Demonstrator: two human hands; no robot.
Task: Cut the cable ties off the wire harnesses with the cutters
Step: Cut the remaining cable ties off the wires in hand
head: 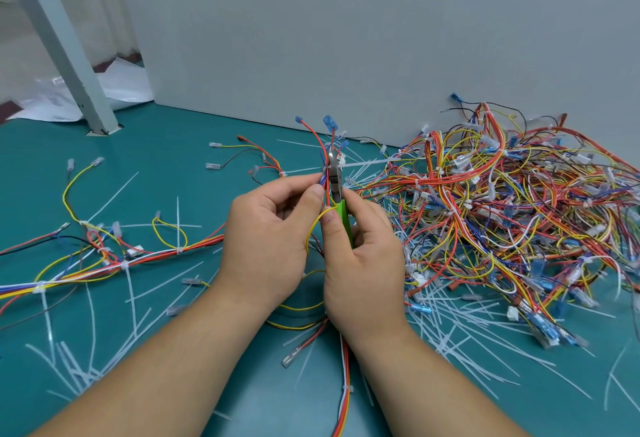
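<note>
Gripping one harness (320, 152) in the left hand (266, 239) just beside the cutters (339, 201) clenched in the right hand (363, 263), with cut ties (113, 196) strewn around the cutters and a large, seemingly untrimmed heap (502, 194) right of them.

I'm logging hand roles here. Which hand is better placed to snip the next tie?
Right. The right hand grips the green-handled cutters, whose tips sit by a white cable tie on the harness that the left hand pinches.
</note>
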